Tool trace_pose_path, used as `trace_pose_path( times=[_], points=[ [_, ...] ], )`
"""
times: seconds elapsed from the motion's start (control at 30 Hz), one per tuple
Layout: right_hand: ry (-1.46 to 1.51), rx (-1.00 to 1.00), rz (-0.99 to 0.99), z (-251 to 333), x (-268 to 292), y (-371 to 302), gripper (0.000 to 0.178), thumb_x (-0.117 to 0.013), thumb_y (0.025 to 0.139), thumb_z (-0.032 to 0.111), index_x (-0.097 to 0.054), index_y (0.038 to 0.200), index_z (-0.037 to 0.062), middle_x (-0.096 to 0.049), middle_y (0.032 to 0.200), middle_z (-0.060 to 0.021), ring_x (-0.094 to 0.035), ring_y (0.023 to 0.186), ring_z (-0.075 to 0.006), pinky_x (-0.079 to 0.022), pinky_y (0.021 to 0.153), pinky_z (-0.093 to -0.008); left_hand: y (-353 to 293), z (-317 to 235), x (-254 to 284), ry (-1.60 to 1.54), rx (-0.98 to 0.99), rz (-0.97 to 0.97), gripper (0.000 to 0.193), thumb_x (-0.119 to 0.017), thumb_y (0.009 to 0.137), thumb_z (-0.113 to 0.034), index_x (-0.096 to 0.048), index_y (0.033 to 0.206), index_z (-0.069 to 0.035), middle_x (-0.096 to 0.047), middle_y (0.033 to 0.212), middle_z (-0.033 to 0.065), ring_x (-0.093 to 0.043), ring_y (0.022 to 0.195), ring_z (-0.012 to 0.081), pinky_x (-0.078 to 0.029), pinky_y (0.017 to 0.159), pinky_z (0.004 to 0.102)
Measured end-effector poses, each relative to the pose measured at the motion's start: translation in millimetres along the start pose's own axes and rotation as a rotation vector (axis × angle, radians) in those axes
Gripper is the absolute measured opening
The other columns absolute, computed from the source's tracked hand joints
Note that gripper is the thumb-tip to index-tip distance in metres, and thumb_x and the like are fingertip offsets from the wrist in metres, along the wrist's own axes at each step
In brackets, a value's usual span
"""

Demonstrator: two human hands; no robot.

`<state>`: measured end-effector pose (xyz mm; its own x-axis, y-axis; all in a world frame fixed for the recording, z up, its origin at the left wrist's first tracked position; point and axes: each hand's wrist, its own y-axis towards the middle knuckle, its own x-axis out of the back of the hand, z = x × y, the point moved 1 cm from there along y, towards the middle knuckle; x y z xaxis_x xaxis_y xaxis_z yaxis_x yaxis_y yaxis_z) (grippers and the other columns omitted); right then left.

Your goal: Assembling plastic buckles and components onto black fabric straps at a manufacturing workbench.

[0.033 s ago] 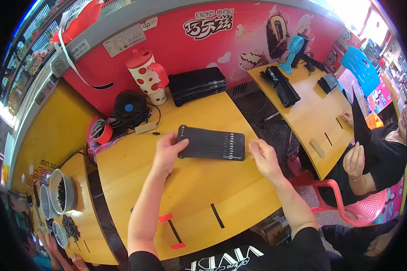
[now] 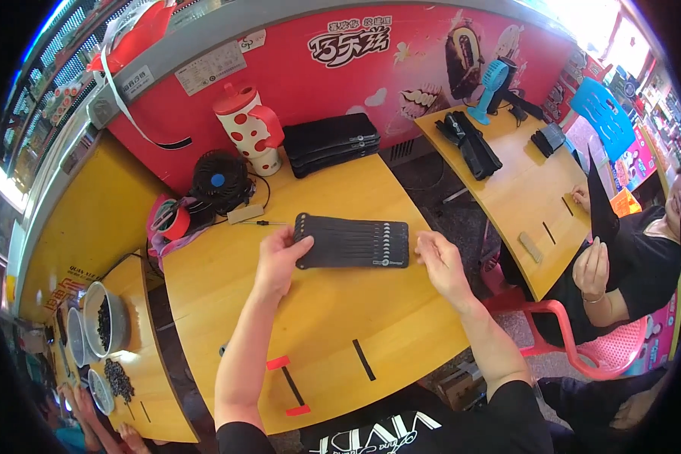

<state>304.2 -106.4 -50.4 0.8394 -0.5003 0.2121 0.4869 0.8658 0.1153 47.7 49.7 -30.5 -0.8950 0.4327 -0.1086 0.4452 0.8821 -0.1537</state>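
Note:
My left hand (image 2: 281, 259) grips the left end of a stack of flat black pieces (image 2: 344, 244), thumb on top. The pieces are slightly fanned, with holes along the held end and rows of pale marks near the other. What they are made of I cannot tell. My right hand (image 2: 445, 266) hovers just off the right end, fingers loosely bent and apart, with nothing seen in it. Beneath lies the yellow wooden table (image 2: 310, 318). Nearer to me are a black strip with red tape ends (image 2: 293, 386) and a plain black strip (image 2: 364, 361).
At the table's back stand a spotted tumbler (image 2: 244, 125), a black fan (image 2: 218, 178) and a pile of black pouches (image 2: 331, 144). On the right, a co-worker's hand (image 2: 592, 268) is near another table (image 2: 499, 219). Tubs (image 2: 104, 318) of small dark pieces stand left.
The black stack has shifted very slightly left with my left hand. Otherwise the scene looks the same.

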Motion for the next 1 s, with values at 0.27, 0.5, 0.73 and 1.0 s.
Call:
trace_pose_path(
  times=[0.27,0.5,0.73,1.0],
  points=[
    [0.580,-0.130,0.113,28.3,-25.4,-15.0,0.019,-0.054,0.099,0.014,-0.060,0.087,0.0003,-0.058,0.079,0.0037,-0.048,0.071,-0.0018,-0.042,0.064,-0.0209,-81.1,-19.1,-7.0,-0.255,-0.007,0.026,0.022,-0.064,0.086,-0.001,-0.059,0.107,0.002,-0.067,0.093,0.0076,-0.064,0.079,0.0120,-0.053,0.065,0.0248],
    [0.491,0.120,0.032,53.9,-25.7,-47.3,0.025,-0.057,0.096,0.007,-0.054,0.071,0.0027,-0.052,0.071,0.0069,-0.041,0.064,-0.0008,-0.036,0.056,-0.0191,-128.8,-35.0,-7.2,-0.093,0.027,0.095,0.028,-0.070,0.079,0.003,-0.057,0.104,-0.001,-0.063,0.074,0.0042,-0.059,0.054,0.0110,-0.046,0.046,0.0214],
    [0.479,0.100,-0.054,58.0,-25.3,-63.2,0.027,-0.059,0.094,0.003,-0.054,0.067,0.0028,-0.049,0.067,0.0075,-0.038,0.062,-0.0004,-0.033,0.054,-0.0196,-152.2,-28.6,-3.2,-0.063,0.048,0.114,0.032,-0.070,0.077,0.004,-0.059,0.107,-0.001,-0.063,0.074,0.0053,-0.059,0.055,0.0116,-0.047,0.047,0.0216],
    [0.506,-0.067,0.236,61.1,-16.1,-51.3,0.014,-0.059,0.094,0.006,-0.061,0.081,0.0004,-0.060,0.077,0.0035,-0.050,0.067,-0.0013,-0.041,0.059,-0.0193,-146.2,-34.8,4.5,-0.161,0.134,0.150,0.022,-0.065,0.086,-0.004,-0.059,0.106,0.000,-0.066,0.081,0.0063,-0.063,0.061,0.0134,-0.047,0.048,0.0225]
  ],
)
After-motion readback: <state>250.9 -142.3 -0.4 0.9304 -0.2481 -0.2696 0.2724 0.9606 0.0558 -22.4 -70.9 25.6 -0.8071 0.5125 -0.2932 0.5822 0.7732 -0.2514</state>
